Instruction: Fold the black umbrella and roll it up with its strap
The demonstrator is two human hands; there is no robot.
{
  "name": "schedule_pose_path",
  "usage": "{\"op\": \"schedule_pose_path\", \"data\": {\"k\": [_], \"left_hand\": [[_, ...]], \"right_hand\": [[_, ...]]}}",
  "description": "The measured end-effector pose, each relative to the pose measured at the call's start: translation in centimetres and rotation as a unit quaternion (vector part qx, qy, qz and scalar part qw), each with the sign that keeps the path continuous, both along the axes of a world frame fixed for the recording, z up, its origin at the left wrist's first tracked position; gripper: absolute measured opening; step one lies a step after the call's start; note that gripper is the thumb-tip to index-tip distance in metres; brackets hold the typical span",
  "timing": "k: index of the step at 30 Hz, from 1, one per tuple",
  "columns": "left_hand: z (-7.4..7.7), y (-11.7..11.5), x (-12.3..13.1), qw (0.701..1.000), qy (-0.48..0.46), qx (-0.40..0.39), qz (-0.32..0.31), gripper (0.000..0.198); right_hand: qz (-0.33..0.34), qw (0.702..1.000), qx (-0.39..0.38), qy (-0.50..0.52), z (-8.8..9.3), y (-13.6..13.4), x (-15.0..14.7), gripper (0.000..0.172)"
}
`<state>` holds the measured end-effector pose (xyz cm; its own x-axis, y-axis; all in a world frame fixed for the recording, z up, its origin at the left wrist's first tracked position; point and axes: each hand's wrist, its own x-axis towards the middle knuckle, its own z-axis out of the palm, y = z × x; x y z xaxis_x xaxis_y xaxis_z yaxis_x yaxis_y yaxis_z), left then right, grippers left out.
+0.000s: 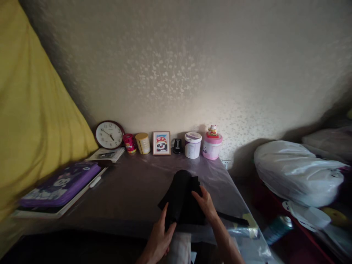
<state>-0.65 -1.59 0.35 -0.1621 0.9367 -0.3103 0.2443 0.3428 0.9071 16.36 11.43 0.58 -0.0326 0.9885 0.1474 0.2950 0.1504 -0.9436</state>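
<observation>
A black cloth item [180,194], partly rolled or folded, lies at the front edge of the table, with a black strap [232,219] trailing from it to the right. My left hand [162,233] grips its near left end between thumb and fingers. On the right side of the cloth, my right hand [205,202] pinches a fold, its fingertips pressed to the black fabric. Details of the dark fabric are hard to make out.
The table [132,187] has a clear plastic cover. Along the wall stand a clock [110,135], a picture frame [161,143], a white tub [193,146] and a pink tub [212,147]. A purple case [62,185] lies left; a spray can [278,230] and white bag [298,172] are right.
</observation>
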Motion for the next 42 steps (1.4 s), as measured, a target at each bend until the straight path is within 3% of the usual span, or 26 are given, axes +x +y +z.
{"op": "schedule_pose_path", "data": {"k": [6,12,15,20,32,38,42], "left_hand": [[0.5,0.0,-0.1,0.999,-0.028,0.021,0.001,0.066],[-1.0,0.5,-0.7,0.995,0.024,0.097,-0.013,0.070],[-1.4,0.7,-0.9,0.995,0.028,0.095,-0.028,0.071],[-1.6,0.8,-1.0,0.996,0.018,0.089,-0.025,0.071],[-1.1,0.8,-1.0,0.994,0.037,0.087,-0.047,0.069],[-0.9,0.9,-1.0,0.994,0.052,0.090,-0.037,0.070],[-1.5,1.0,-1.1,0.993,0.059,0.091,-0.038,0.071]], "right_hand": [[0.012,0.997,0.003,0.071,2.1,0.5,-2.4,0.041],[0.002,0.997,-0.022,0.072,1.4,1.4,-5.1,0.043],[0.013,0.997,-0.033,0.074,0.9,1.6,-5.9,0.044],[0.016,0.996,-0.044,0.077,0.7,1.8,-5.8,0.045],[0.046,0.980,-0.151,0.125,1.9,2.3,-5.7,0.073],[0.064,0.967,-0.178,0.170,1.5,3.1,-5.8,0.073],[0.069,0.970,-0.177,0.155,1.0,3.5,-6.0,0.073]]}}
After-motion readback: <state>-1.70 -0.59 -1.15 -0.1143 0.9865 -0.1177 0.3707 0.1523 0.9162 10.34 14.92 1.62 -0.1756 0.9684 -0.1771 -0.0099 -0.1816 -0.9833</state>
